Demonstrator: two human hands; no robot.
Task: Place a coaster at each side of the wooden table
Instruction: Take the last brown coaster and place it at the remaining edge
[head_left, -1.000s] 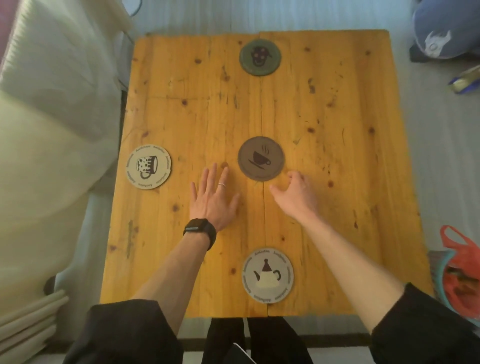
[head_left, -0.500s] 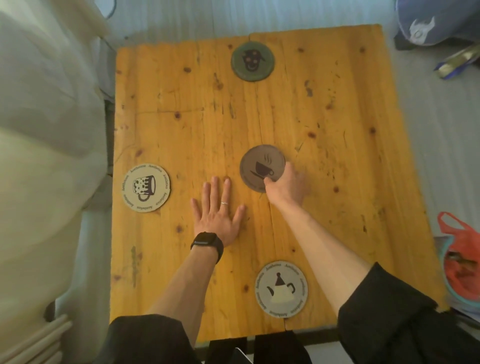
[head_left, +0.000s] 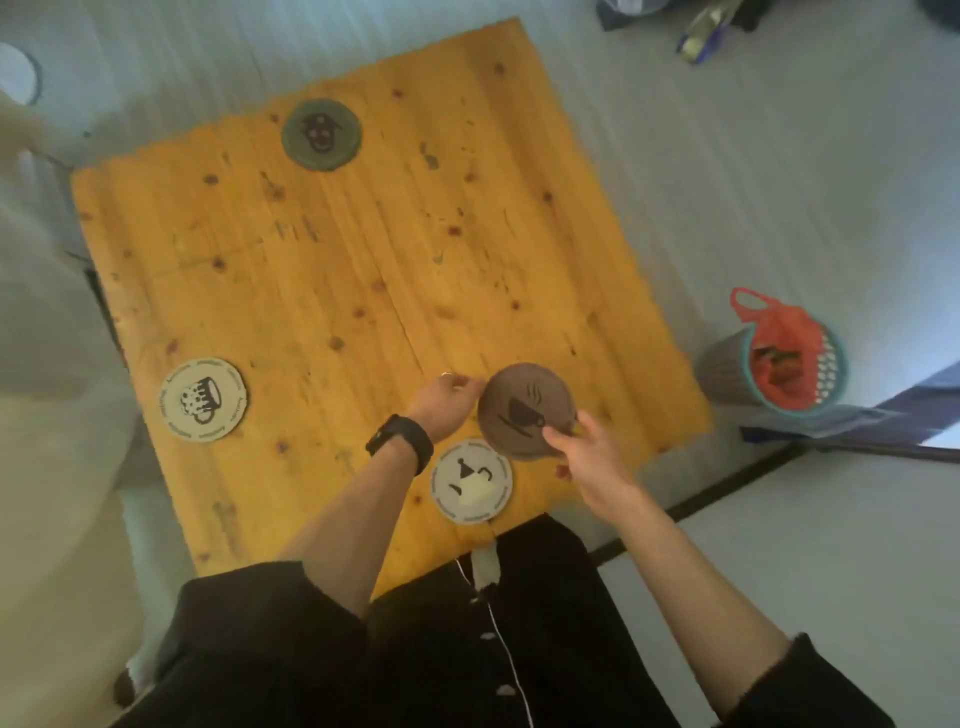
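My right hand (head_left: 584, 457) grips the brown coffee-cup coaster (head_left: 522, 408) by its lower right edge and holds it lifted above the wooden table (head_left: 363, 270). My left hand (head_left: 447, 402), with a black watch on the wrist, has its fingertips at the coaster's left edge. A pale teapot coaster (head_left: 471, 480) lies at the near edge, just below the lifted one. A pale mug coaster (head_left: 202, 399) lies at the left side. A green coaster (head_left: 322, 134) lies at the far edge.
A basket with a red bag (head_left: 779, 358) stands on the floor right of the table. A pale cushion or sofa (head_left: 47, 364) borders the left side. Loose items (head_left: 701, 31) lie on the floor at the top right. My dark clothing fills the bottom.
My right hand took hold of the brown coaster at the table's middle and lifted it toward the near right. My left hand left the tabletop and came to the coaster's edge. The view swung and tilted.
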